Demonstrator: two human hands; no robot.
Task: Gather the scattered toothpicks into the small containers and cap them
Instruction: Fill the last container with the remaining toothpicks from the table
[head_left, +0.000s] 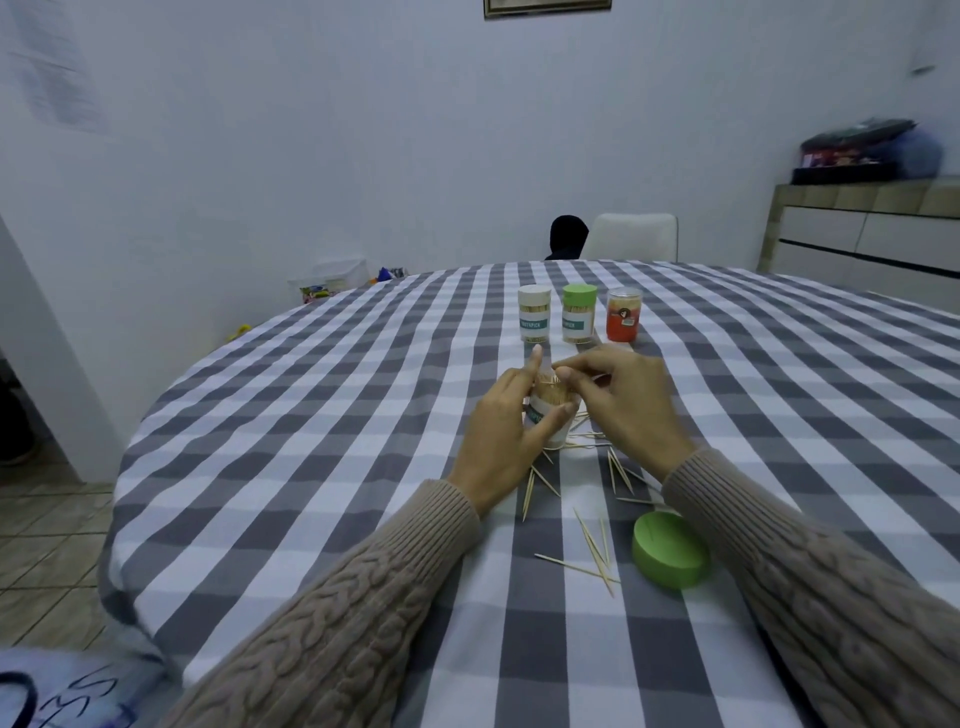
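Covering a round table, a grey-checked cloth (311, 415) holds everything. Left hand (506, 441) wraps an open toothpick container (550, 415), mostly hidden. Right hand (623, 405) pinches toothpicks at its mouth; blurred. A green cap (670, 551) and scattered toothpicks (592, 551) lie nearby.

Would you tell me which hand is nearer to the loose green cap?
Right. The right hand is up beyond the green cap, its sleeve passing alongside; the left hand grips the open container farther left.
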